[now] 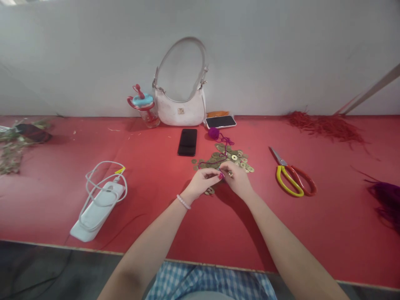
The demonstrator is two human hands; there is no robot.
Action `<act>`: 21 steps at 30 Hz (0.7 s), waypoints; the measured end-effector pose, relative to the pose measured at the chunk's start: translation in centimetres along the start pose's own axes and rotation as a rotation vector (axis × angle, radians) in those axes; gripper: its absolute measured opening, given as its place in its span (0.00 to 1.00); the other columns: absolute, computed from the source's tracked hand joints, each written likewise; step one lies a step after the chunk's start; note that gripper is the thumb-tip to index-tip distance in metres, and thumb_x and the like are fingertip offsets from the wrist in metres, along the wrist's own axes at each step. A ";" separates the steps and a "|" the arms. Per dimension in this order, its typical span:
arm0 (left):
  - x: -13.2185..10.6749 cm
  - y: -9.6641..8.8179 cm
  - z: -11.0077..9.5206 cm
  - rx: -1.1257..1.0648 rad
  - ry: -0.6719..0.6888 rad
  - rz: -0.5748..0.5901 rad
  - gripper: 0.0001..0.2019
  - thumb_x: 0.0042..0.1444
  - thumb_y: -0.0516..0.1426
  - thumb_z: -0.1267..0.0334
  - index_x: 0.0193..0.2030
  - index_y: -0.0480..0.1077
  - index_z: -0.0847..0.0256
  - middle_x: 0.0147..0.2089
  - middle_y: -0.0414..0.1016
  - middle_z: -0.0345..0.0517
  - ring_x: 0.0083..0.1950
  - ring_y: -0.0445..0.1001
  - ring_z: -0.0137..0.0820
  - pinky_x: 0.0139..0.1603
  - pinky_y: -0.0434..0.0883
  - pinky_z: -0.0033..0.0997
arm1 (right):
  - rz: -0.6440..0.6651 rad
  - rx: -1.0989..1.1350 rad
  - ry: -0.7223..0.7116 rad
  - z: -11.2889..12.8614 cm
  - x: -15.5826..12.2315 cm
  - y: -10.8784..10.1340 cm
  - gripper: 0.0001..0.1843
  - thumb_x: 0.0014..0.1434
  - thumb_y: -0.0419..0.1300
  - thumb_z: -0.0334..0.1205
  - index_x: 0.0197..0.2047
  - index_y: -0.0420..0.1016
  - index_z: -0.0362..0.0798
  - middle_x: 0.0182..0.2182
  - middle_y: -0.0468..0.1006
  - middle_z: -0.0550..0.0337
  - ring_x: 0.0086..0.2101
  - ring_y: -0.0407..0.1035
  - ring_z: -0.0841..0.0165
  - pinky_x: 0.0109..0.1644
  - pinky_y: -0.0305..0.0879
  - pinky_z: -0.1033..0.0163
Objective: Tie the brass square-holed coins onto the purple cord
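My left hand, with a pale bead bracelet at the wrist, is closed in a pinch. My right hand meets it fingertip to fingertip, also pinched. Purple yarn loops over the coins and runs down to the fingers, which close on it; its end is hidden there. The yarn's ball lies just beyond. Under and around both hands is a loose pile of brass coins with holes in their middles. Whether a coin sits between the fingertips is too small to tell.
On the red table are a black phone, a white-edged phone, scissors and a white power bank with cable. A white handbag and lidded cup stand by the wall. Red strands lie right.
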State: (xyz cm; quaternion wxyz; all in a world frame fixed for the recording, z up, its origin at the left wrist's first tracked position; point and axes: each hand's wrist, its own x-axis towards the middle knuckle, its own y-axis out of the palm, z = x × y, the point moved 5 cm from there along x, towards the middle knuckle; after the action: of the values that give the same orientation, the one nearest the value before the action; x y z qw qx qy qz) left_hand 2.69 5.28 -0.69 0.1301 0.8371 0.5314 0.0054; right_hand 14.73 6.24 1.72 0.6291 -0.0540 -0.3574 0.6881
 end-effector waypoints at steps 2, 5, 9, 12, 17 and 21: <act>0.1 -0.3 -0.6 -0.019 0.137 -0.044 0.11 0.47 0.60 0.58 0.31 0.73 0.65 0.29 0.68 0.41 0.28 0.68 0.22 0.29 0.66 0.21 | 0.019 -0.009 0.000 0.0 0.0 0.1 0.03 0.54 0.53 0.32 0.29 0.63 0.49 0.24 0.69 0.63 0.25 0.65 0.71 0.29 0.61 0.67; 0.2 -0.7 -1.1 -0.052 0.279 -0.107 0.07 0.46 0.60 0.62 0.30 0.74 0.63 0.32 0.65 0.41 0.34 0.67 0.23 0.37 0.66 0.22 | 0.034 -0.022 -0.008 0.0 0.0 0.2 0.03 0.53 0.53 0.33 0.29 0.63 0.48 0.24 0.69 0.62 0.25 0.64 0.71 0.29 0.60 0.67; 0.3 -0.7 -1.1 -0.071 0.301 -0.098 0.05 0.46 0.61 0.64 0.30 0.75 0.62 0.40 0.67 0.45 0.39 0.68 0.26 0.41 0.66 0.25 | 0.077 -0.035 -0.021 0.3 -0.1 0.6 0.04 0.54 0.53 0.36 0.28 0.63 0.48 0.23 0.68 0.63 0.24 0.62 0.71 0.28 0.59 0.67; 0.2 -1.0 -1.2 -0.051 0.339 -0.145 0.05 0.47 0.59 0.65 0.32 0.75 0.62 0.41 0.70 0.47 0.43 0.69 0.30 0.45 0.66 0.29 | 0.105 -0.015 0.040 0.5 -0.1 0.8 0.06 0.54 0.53 0.38 0.27 0.63 0.48 0.22 0.67 0.63 0.24 0.62 0.71 0.27 0.58 0.67; 0.3 -1.8 -1.2 0.037 0.343 -0.307 0.06 0.49 0.58 0.65 0.32 0.75 0.62 0.39 0.74 0.47 0.42 0.71 0.31 0.45 0.67 0.30 | 0.220 0.183 0.153 0.5 -0.2 1.4 0.05 0.54 0.53 0.39 0.30 0.67 0.47 0.25 0.72 0.61 0.28 0.67 0.68 0.32 0.64 0.65; 0.3 -2.3 -1.0 0.131 0.292 -0.417 0.07 0.47 0.57 0.67 0.33 0.75 0.64 0.34 0.76 0.47 0.35 0.72 0.30 0.39 0.69 0.29 | 0.254 0.314 0.219 0.1 -0.3 1.7 0.05 0.53 0.54 0.39 0.29 0.66 0.47 0.24 0.71 0.62 0.27 0.69 0.69 0.33 0.66 0.64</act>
State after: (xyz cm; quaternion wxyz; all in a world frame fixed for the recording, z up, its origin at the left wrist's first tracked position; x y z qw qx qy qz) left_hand 0.60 6.66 -0.28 -0.0041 0.7065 0.7047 0.0649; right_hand 13.31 5.96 0.74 0.5730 -0.0745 -0.1661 0.7991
